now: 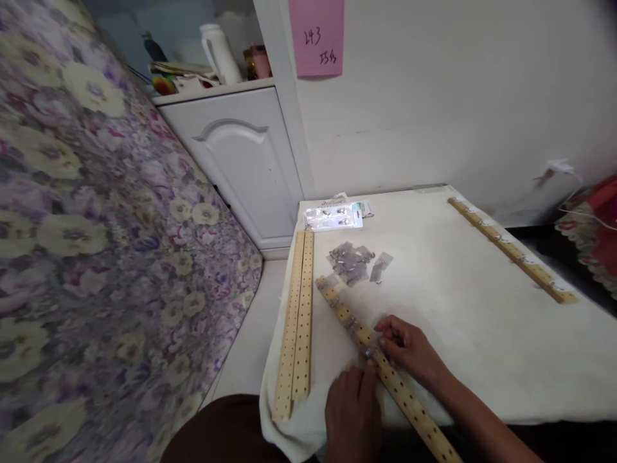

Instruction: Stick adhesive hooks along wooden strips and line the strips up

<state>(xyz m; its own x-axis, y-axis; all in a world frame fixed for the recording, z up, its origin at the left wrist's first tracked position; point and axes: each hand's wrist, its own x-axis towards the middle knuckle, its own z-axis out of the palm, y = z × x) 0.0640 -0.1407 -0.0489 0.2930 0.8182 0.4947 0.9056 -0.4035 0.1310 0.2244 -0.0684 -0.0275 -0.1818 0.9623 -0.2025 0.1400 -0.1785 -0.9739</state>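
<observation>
A pale wooden strip with rows of holes (405, 392) lies slanted across the near side of the table. Several small clear adhesive hooks (351, 323) sit along its far half. My left hand (354, 408) is closed against the strip's left edge, thumb tip beside the nearest hook (369, 352). On the other edge, my right hand (407, 350) has curled fingers and its thumb close to that same hook; what is between its fingertips, if anything, is too small to make out. Beyond the strip's far end lies a pile of loose hooks on grey film (349, 262).
Two bare perforated strips (301, 308) lie side by side along the table's left edge. Blister packaging (333, 217) rests at the back. A strip fitted with hooks (511, 251) lies at the right. A floral curtain (120, 225) hangs left of the white-covered table (453, 334).
</observation>
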